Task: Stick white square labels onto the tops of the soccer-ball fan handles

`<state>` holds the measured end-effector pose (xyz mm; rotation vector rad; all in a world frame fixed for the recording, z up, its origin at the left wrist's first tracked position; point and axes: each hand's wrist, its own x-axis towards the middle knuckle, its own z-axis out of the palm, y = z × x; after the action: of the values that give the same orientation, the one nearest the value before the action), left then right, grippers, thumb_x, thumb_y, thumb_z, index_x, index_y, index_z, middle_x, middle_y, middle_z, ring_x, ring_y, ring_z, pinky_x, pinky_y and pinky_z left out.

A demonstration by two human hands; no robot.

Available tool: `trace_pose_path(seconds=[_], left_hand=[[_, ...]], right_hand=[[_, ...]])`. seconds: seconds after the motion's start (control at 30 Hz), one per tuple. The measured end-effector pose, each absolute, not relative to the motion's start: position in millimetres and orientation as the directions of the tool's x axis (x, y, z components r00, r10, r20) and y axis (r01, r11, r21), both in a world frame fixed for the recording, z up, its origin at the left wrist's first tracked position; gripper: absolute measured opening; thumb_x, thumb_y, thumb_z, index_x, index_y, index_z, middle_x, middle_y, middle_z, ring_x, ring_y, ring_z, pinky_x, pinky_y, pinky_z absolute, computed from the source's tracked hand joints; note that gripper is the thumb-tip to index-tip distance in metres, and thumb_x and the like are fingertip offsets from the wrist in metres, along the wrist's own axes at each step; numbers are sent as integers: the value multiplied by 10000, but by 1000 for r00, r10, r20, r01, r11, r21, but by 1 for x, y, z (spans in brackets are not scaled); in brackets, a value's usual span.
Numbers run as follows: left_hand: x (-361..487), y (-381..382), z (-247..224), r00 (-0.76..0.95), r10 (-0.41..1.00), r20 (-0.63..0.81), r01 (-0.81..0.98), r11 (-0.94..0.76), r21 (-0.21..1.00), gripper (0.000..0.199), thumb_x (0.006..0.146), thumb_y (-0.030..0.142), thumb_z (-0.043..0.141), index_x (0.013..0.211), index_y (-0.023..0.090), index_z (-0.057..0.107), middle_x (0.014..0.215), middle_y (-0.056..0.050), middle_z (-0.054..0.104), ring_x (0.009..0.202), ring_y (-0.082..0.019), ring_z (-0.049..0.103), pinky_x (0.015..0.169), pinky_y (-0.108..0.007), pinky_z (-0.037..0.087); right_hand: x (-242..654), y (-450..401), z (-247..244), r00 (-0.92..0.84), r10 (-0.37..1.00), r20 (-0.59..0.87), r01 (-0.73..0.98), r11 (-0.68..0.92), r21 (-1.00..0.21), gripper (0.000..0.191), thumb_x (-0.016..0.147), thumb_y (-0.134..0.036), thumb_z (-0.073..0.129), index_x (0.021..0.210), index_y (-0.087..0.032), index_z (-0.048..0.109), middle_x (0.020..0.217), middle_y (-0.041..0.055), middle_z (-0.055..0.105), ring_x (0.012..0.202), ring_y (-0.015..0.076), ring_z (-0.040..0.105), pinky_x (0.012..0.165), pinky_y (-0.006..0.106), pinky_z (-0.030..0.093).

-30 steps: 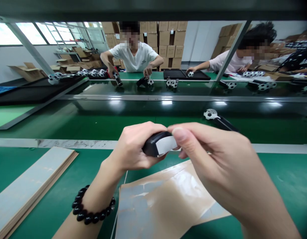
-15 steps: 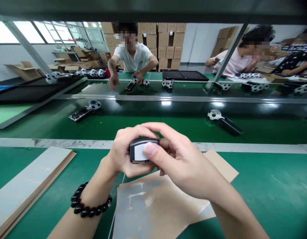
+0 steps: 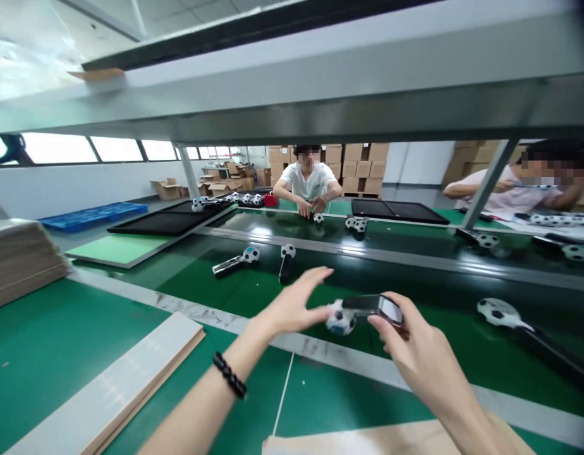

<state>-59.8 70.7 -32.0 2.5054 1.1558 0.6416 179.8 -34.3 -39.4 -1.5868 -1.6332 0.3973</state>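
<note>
My right hand holds the black handle of a device whose round head has a football pattern. The handle's pale end faces me, and the football head points left over the green belt. My left hand has its fingers spread, just left of the football head; its thumb tip is beside the head, and whether it touches cannot be made out. A black bead bracelet is on my left wrist.
Similar devices lie on the belt: two ahead and one at right. Stacked flat cardboard lies at left, another sheet below my hands. Overhead runs a shelf. Two people sit across.
My hands have parted; the left has let go and opened. The device is now over the belt, held by my right hand. The view has turned left and tilted up.
</note>
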Motion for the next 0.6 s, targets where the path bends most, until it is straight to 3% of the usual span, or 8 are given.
trace_pose_path(seconds=[0.07, 0.13, 0.23, 0.33, 0.47, 0.53, 0.6], left_hand=[[-88, 97, -35, 426, 863, 271, 764, -504, 403, 542, 981, 396, 512, 1483, 202, 451, 1541, -167, 476, 1381, -302, 539, 1112, -429, 508], [-110, 119, -43, 311, 911, 271, 847, -395, 356, 482, 987, 293, 435, 1441, 141, 490, 1478, -233, 510, 1316, -355, 589, 1034, -501, 548], [-113, 139, -57, 300, 917, 261, 892, -367, 263, 491, 913, 175, 505, 1403, 180, 548, 1505, -224, 492, 1285, -367, 613, 939, -486, 587], [-89, 142, -60, 429, 873, 230, 858, -474, 199, 548, 775, 31, 619, 1291, 212, 642, 1531, -179, 501, 1397, -354, 516, 1040, -468, 520], [-64, 158, -57, 508, 840, 194, 808, -542, 230, 296, 814, 22, 659, 1081, 149, 679, 1464, -159, 572, 1397, -352, 486, 1147, -533, 374], [-63, 174, -60, 499, 841, 210, 801, -540, 258, 248, 868, 116, 713, 1106, 125, 645, 1375, -104, 627, 1370, -289, 496, 1159, -460, 350], [-67, 185, -63, 435, 849, 300, 809, -514, 285, 304, 973, 304, 677, 1192, 117, 583, 1165, 6, 668, 1306, -163, 513, 1095, -310, 377]], right_hand=[[194, -17, -66, 86, 937, 339, 781, 148, -606, 455, 1018, -473, 423, 1376, -215, 536, 877, 88, 798, 635, 271, 752, 554, 352, 579], [201, -5, -91, 77, 935, 347, 832, 132, -539, 431, 968, -415, 454, 1306, -207, 620, 973, 143, 803, 746, 330, 778, 580, 408, 599], [201, -5, -114, 102, 922, 374, 873, 97, -477, 374, 862, -329, 524, 1140, -182, 726, 1112, 219, 773, 1026, 418, 750, 775, 529, 618], [200, -34, -113, 79, 933, 352, 885, 96, -455, 363, 882, -291, 515, 1144, -164, 732, 1258, 228, 721, 1201, 398, 678, 981, 564, 552], [203, -102, -91, -22, 981, 193, 851, 120, -512, 327, 1007, -332, 453, 1138, -186, 716, 1195, 157, 750, 1133, 300, 700, 1001, 465, 548], [200, -135, -80, -45, 994, 103, 825, 95, -558, 302, 1027, -337, 454, 1097, -193, 710, 1106, 129, 769, 1035, 267, 723, 921, 422, 583], [190, -163, -75, -68, 997, 33, 784, 74, -617, 269, 1032, -303, 460, 1036, -201, 708, 1016, 99, 777, 928, 228, 736, 813, 363, 610]])
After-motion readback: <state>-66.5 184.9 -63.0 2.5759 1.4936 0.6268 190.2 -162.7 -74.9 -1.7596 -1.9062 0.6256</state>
